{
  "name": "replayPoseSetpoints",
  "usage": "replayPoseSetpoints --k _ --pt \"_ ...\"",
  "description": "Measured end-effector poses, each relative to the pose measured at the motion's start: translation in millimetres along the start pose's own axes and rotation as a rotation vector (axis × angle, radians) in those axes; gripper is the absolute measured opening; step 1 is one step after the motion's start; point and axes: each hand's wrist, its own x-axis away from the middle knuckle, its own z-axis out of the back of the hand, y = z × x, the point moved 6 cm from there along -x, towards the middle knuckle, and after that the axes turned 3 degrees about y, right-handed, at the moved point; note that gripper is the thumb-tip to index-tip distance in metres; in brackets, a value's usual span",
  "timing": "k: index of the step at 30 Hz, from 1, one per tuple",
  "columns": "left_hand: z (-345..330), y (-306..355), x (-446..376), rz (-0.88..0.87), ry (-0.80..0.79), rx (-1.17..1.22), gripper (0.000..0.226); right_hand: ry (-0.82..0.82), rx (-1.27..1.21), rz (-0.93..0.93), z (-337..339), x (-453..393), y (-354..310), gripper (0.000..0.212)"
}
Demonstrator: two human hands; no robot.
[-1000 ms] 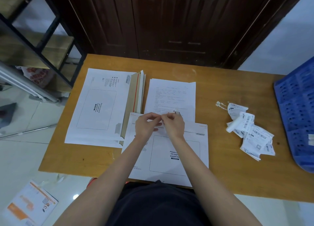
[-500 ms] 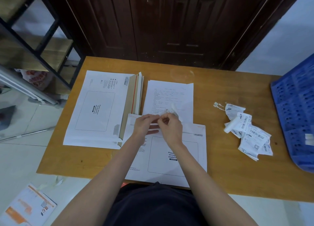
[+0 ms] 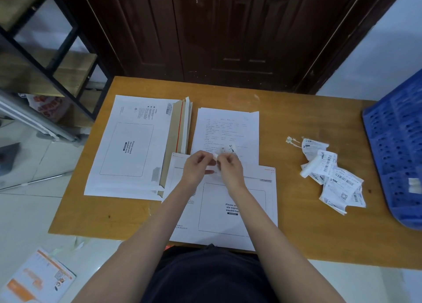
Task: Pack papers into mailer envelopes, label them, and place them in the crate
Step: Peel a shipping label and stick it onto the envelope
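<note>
Left of the mailer envelope (image 3: 233, 211) on the desk (image 3: 296, 229): spare mailers (image 3: 130, 147). Above its flap, left hand (image 3: 197, 168) and right hand (image 3: 229, 169) pinching a small release strip (image 3: 215, 156). Probably light, stiff card; best gripped by edges. Labels (image 3: 333, 177) right.

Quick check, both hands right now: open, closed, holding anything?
Left hand: fingers curled, pinching a small white strip.
Right hand: pinching the same strip, above the mailer envelope.
</note>
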Motion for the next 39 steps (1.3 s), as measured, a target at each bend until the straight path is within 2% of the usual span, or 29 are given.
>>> replayPoseSetpoints --k 4,8,10,14,21,28,33,36,39 --pt "-4.5 3.0 1.1 -0.024 -0.021 -0.039 0.017 -0.025 -0.104 -0.075 -1.4 0.7 1.1 0.014" --pt "-4.8 8.4 -0.4 -0.078 -0.018 -0.115 0.018 -0.002 -0.052 -0.011 0.9 0.4 -2.2 0.026" --pt "-5.0 8.4 -1.0 -0.088 -0.034 -0.136 0.017 0.039 -0.016 0.016 4.9 -0.8 -3.4 0.02" --pt "-5.8 3.3 -3.6 0.0 -0.071 -0.102 0.017 0.009 -0.173 -0.098 5.3 -2.3 1.6 0.011" --pt "-5.1 -7.8 -3.8 0.191 -0.145 0.263 0.02 -0.035 -0.146 -0.175 7.4 -4.4 -0.6 0.012" --pt "-6.0 -15.2 -4.6 0.365 -0.151 0.675 0.021 -0.163 -0.307 -0.296 -2.2 -4.3 0.8 0.008" --pt "-1.9 -19.4 -8.9 0.361 -0.02 0.511 0.025 -0.206 -0.18 -0.248 -8.7 -4.8 4.0 0.031" --pt "-0.1 -18.5 -8.9 0.339 -0.007 0.423 0.029 -0.216 -0.052 -0.176 -9.8 -0.5 3.0 0.015" --pt "-0.4 -13.8 -6.7 0.293 -0.03 0.229 0.032 -0.178 -0.057 -0.147 -8.0 0.1 3.1 0.017"
